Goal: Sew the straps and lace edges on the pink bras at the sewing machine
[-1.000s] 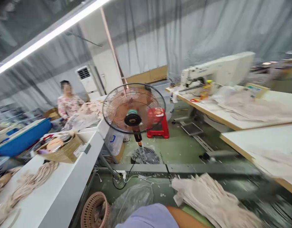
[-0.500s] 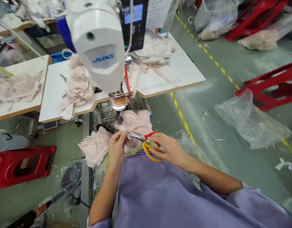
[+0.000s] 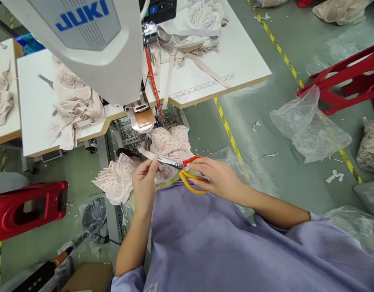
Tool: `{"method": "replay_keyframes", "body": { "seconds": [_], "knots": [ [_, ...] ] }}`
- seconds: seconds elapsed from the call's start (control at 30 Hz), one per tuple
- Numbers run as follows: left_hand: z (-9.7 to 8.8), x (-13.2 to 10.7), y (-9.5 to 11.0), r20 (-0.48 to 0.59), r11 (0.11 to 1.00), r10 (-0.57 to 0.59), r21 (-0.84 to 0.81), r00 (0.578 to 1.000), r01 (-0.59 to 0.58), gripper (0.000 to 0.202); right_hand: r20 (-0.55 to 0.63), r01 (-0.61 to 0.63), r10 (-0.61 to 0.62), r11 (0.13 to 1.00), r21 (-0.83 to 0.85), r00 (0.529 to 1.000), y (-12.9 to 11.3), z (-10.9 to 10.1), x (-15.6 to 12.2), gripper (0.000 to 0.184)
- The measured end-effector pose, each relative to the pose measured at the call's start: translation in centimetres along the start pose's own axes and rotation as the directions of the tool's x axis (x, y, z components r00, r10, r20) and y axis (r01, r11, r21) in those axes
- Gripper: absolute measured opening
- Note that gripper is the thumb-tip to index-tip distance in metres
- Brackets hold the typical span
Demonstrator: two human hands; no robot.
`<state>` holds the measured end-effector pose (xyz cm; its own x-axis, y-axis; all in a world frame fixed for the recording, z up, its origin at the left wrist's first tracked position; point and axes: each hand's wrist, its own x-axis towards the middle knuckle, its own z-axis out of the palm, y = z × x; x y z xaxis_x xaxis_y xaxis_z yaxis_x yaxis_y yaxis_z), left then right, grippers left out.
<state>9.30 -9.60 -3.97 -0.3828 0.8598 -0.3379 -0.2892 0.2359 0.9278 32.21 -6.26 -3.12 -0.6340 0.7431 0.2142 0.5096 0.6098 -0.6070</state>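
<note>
Because the left hand [image 3: 144,180] pinches the pale pink fabric strip [image 3: 148,154] just beside the tips of the red-and-yellow-handled steel scissors [image 3: 177,165] held in the right hand [image 3: 217,175], a slip could nick the thumb [image 3: 153,169] or the beige lace garment [image 3: 167,141] below.

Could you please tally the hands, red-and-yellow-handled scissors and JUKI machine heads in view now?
Hands: 2 (left hand, right hand)
Red-and-yellow-handled scissors: 1 pair
JUKI machine head: 1
Total: 4

The white table [image 3: 248,61] carries lace garments [image 3: 79,111] and beige straps [image 3: 206,67].
</note>
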Motion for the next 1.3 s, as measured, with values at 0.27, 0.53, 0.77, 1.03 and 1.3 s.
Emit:
{"method": "replay_keyframes", "body": {
  "seconds": [0.27,0.53,0.77,1.03,1.3],
  "knots": [
    [0.2,0.3,0.0,-0.018,1.000,0.005,0.016,1.000,-0.005,0.024,-0.016,-0.009,0.009,0.999,-0.034,1.000,0.0,0.7,0.2,0.030],
    [0.5,0.0,0.5,-0.012,0.988,0.036,0.153,0.999,-0.034,0.024,-0.039,0.018,-0.021,0.997,-0.076,0.999,0.1,0.8,0.4,0.026],
    [0.2,0.2,0.4,-0.017,0.978,0.046,0.204,0.999,-0.042,0.025,0.019,0.013,-0.011,0.995,-0.095,1.000,0.2,0.7,0.4,0.026],
    [0.1,0.7,-0.3,0.002,0.996,0.005,0.092,1.000,-0.005,0.023,0.020,-0.003,0.004,0.997,-0.077,1.000,0.4,1.1,0.4,0.026],
    [0.2,1.5,-0.1,0.028,0.977,-0.144,-0.158,0.989,0.146,0.029,-0.121,-0.190,0.203,0.976,0.106,0.972,1.9,0.5,0.7,0.026]
  ]
}}
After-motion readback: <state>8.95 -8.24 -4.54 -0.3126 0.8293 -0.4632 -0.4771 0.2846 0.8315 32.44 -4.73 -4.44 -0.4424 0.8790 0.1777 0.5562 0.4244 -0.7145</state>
